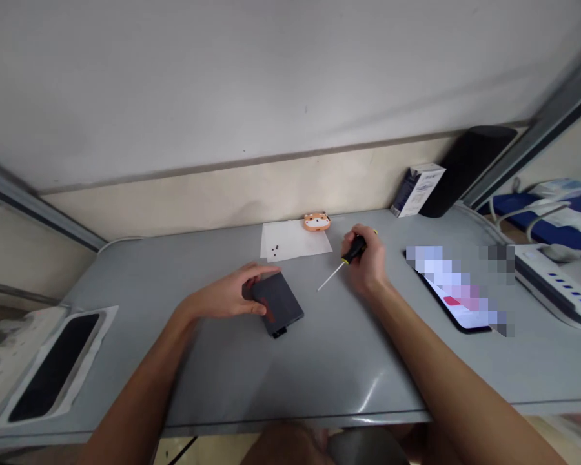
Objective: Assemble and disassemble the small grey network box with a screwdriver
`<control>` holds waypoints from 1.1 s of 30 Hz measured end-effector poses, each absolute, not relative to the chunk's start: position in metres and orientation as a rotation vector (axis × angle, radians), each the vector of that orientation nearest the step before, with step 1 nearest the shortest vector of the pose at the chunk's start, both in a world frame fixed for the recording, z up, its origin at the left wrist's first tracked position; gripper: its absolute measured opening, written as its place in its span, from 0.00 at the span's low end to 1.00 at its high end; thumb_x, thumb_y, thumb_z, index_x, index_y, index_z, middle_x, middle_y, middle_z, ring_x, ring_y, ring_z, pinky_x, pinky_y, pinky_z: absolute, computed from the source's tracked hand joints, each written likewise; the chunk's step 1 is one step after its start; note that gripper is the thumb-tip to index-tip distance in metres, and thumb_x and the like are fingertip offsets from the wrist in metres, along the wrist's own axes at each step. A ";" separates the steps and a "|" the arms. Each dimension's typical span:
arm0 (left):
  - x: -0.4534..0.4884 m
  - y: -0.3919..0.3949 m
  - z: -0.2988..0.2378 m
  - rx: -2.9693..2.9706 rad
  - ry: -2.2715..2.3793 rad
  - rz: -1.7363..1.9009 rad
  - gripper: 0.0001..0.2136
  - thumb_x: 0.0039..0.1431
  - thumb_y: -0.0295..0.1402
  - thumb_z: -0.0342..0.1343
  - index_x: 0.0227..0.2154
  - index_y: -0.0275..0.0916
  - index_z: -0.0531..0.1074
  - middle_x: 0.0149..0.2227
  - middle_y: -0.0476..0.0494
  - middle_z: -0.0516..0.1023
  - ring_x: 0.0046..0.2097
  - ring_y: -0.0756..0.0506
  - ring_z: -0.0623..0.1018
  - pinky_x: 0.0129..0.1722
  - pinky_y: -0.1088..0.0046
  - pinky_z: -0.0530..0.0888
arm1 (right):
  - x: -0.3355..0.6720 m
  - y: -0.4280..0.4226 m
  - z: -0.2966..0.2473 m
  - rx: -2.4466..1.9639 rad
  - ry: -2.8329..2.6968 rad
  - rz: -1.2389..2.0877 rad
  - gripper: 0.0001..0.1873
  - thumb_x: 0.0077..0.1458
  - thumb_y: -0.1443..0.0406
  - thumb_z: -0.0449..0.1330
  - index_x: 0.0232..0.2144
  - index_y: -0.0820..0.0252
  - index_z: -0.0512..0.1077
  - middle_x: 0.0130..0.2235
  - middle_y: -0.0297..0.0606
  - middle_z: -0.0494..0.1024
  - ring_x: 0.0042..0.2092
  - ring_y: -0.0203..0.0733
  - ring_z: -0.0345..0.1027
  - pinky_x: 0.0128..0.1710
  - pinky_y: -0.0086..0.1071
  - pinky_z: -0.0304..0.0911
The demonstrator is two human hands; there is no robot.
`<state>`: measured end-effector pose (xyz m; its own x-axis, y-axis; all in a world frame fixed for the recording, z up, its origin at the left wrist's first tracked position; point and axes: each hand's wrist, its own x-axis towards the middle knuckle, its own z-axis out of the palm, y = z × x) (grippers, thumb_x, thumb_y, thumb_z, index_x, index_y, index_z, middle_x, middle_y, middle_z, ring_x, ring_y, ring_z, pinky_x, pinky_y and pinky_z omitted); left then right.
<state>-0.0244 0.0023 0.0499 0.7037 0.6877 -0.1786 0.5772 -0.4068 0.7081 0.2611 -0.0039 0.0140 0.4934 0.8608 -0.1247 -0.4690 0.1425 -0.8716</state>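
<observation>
My left hand [237,292] grips a dark grey rectangular box-shaped device [281,302] by its left side, thumb at the near side and fingers at the far edge. A small black part [280,332] sticks out at the device's near end. In my right hand [368,258] is a screwdriver [354,249] with a black and yellow handle, its thin shaft pointing down and left, the tip apart from the device. Several tiny dark screws [275,249] lie on white paper [290,240] beyond the device. An orange animal-faced case [316,221] sits on the paper's far right part.
To the right lies a lit phone [452,290], partly blurred, with a white power strip [559,287] beyond it. A small box [416,188] and a black cylinder [467,169] stand at the back right. A dark flat slab [53,365] rests on white material at left.
</observation>
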 end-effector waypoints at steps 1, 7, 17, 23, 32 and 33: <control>-0.024 0.001 0.047 2.118 0.984 0.169 0.37 0.55 0.43 0.71 0.68 0.51 0.69 0.48 0.42 0.80 0.46 0.40 0.80 0.48 0.63 0.79 | 0.261 -0.006 0.016 -1.020 -0.482 1.018 0.16 0.44 0.56 0.62 0.18 0.54 0.59 0.20 0.28 0.59 0.24 0.34 0.49 0.23 0.31 0.48; -0.018 -0.010 0.044 2.123 1.029 0.067 0.41 0.50 0.36 0.74 0.68 0.57 0.67 0.55 0.45 0.81 0.53 0.35 0.80 0.51 0.61 0.79 | 0.263 -0.025 0.033 -1.139 -1.031 0.820 0.17 0.45 0.60 0.59 0.12 0.56 0.59 0.19 0.30 0.55 0.24 0.33 0.49 0.25 0.34 0.44; -0.002 -0.020 0.037 2.252 1.063 0.225 0.35 0.44 0.36 0.78 0.55 0.49 0.69 0.60 0.41 0.69 0.64 0.33 0.70 0.65 0.50 0.71 | 0.242 -0.049 0.040 -1.100 -1.417 0.490 0.19 0.52 0.64 0.55 0.14 0.56 0.53 0.16 0.28 0.54 0.21 0.31 0.46 0.22 0.32 0.45; 0.012 -0.026 0.028 2.235 1.108 0.291 0.35 0.45 0.37 0.78 0.55 0.48 0.68 0.59 0.40 0.71 0.64 0.31 0.71 0.65 0.47 0.70 | 0.237 -0.053 0.037 -1.047 -1.431 0.324 0.19 0.55 0.67 0.55 0.17 0.54 0.52 0.17 0.28 0.55 0.20 0.32 0.47 0.22 0.32 0.47; 0.020 -0.033 0.028 2.310 1.129 0.341 0.34 0.47 0.38 0.78 0.57 0.48 0.71 0.58 0.40 0.74 0.62 0.32 0.74 0.64 0.49 0.72 | 0.247 -0.046 0.030 -0.849 -1.349 -0.232 0.16 0.58 0.73 0.57 0.23 0.54 0.56 0.19 0.29 0.61 0.22 0.36 0.53 0.25 0.35 0.48; 0.018 -0.032 0.030 2.311 1.115 0.310 0.35 0.48 0.38 0.77 0.58 0.48 0.71 0.59 0.40 0.74 0.62 0.32 0.73 0.65 0.49 0.71 | 0.245 -0.047 0.030 -0.801 -1.379 -0.261 0.15 0.58 0.72 0.57 0.24 0.53 0.58 0.20 0.29 0.62 0.22 0.36 0.53 0.25 0.35 0.48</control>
<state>0.0178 -0.0322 0.0304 0.6294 0.7765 -0.0298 0.6495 -0.5046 0.5688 0.2452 -0.0467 0.0298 0.2118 0.2804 0.9362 0.6036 0.7159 -0.3510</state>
